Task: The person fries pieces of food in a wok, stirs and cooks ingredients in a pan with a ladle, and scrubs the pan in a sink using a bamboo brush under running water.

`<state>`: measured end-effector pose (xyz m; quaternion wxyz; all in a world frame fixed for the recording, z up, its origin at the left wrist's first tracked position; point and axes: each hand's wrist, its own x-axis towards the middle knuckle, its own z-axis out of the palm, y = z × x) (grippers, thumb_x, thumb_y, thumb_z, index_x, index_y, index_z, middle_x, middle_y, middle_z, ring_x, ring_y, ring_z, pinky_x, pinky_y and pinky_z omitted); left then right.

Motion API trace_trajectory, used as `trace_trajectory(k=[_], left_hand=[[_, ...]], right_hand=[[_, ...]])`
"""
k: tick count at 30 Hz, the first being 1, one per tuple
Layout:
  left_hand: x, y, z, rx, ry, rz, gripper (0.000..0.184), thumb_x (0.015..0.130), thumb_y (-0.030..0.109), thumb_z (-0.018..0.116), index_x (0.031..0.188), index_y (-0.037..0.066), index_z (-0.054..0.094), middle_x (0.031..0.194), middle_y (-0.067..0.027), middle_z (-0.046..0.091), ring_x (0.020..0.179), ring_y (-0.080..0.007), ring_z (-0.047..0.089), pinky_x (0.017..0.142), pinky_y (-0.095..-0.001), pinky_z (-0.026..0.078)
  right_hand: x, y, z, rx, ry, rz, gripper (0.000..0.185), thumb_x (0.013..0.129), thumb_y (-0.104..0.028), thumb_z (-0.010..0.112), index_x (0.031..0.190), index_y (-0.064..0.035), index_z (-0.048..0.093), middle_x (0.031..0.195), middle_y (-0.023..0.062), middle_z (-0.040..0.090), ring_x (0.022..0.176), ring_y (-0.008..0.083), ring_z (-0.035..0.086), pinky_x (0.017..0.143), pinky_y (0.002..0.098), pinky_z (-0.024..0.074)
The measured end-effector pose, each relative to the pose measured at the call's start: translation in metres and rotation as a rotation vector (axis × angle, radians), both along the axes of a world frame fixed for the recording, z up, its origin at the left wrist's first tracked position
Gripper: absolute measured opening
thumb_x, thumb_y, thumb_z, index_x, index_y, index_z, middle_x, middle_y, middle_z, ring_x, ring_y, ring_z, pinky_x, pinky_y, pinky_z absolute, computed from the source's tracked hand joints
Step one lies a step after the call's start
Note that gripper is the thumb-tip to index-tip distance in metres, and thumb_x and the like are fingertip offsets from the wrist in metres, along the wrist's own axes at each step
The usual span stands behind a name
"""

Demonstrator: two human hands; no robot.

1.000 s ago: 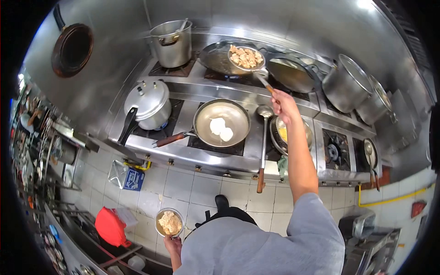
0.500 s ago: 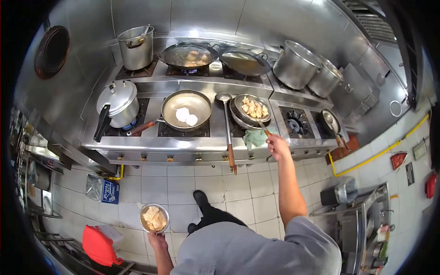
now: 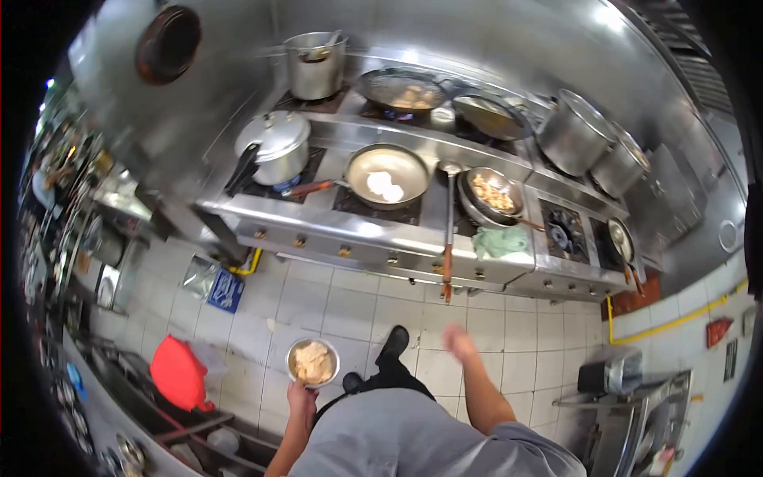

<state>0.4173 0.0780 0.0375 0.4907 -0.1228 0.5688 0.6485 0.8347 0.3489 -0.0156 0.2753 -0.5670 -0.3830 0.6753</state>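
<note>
Holding a bowl [image 3: 335, 363] low, left hand [image 3: 300, 392]; right hand [image 3: 459, 343] forward.

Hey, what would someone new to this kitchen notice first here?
Probably the bright white lumps in the wide pan on the front row of the stove. The vivid red object at lower left would likely come next, then the metal bowl of pale food in the person's left hand.
</note>
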Motion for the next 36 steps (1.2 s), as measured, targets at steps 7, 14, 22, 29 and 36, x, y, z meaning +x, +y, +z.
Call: trace_trajectory(k=[7, 14, 22, 29, 36], left_hand=[[-0.01, 0.008, 0.04, 0.009, 0.077, 0.066, 0.022, 0.086, 0.011, 0.05, 0.108, 0.009, 0.046, 0.091, -0.0075, 0.061, 0.067, -0.0181, 0.059, 0.052, -0.0288, 0.047], [-0.002, 0.008, 0.027, 0.028, 0.05, 0.133, 0.028, 0.083, 0.008, 0.05, 0.11, 0.01, 0.046, 0.093, -0.0082, 0.061, 0.069, -0.0198, 0.059, 0.05, -0.0297, 0.046], [0.008, 0.007, 0.023, 0.057, 0.081, 0.121, 0.027, 0.082, 0.009, 0.051, 0.109, 0.009, 0.048, 0.091, -0.007, 0.061, 0.066, -0.0195, 0.059, 0.05, -0.0297, 0.047], [0.006, -0.006, 0.026, 0.062, 0.084, 0.17, 0.025, 0.083, 0.01, 0.053, 0.107, 0.011, 0.048, 0.088, -0.0063, 0.061, 0.063, -0.0177, 0.056, 0.049, -0.0292, 0.044], [0.004, -0.006, 0.02, 0.011, 0.05, 0.141, 0.026, 0.082, 0.01, 0.053, 0.107, 0.012, 0.046, 0.089, -0.0062, 0.06, 0.066, -0.0179, 0.055, 0.053, -0.0302, 0.044]], right_hand=[[0.045, -0.115, -0.056, -0.468, -0.376, 0.313, 0.021, 0.089, -0.026, 0.059, 0.101, -0.009, 0.064, 0.089, 0.0114, 0.069, 0.069, 0.0222, 0.067, 0.054, 0.0358, 0.0534], [0.061, -0.021, -0.025, -0.197, -0.478, 0.149, 0.023, 0.088, -0.026, 0.059, 0.104, -0.0094, 0.06, 0.085, 0.0079, 0.066, 0.061, 0.0171, 0.062, 0.05, 0.0309, 0.0499], [-0.049, -0.05, -0.017, -0.183, -0.371, 0.565, 0.035, 0.088, -0.028, 0.061, 0.118, -0.0097, 0.058, 0.091, 0.0072, 0.067, 0.065, 0.0161, 0.063, 0.052, 0.0296, 0.0499], [-0.053, -0.07, -0.001, -0.193, -0.414, 0.738, 0.041, 0.087, -0.033, 0.061, 0.12, -0.0092, 0.058, 0.092, 0.0069, 0.068, 0.067, 0.0163, 0.065, 0.056, 0.0317, 0.0531], [0.027, -0.055, -0.026, -0.273, -0.595, 0.584, 0.026, 0.088, -0.031, 0.056, 0.101, -0.0087, 0.06, 0.088, 0.0065, 0.067, 0.063, 0.0156, 0.063, 0.051, 0.032, 0.0511]])
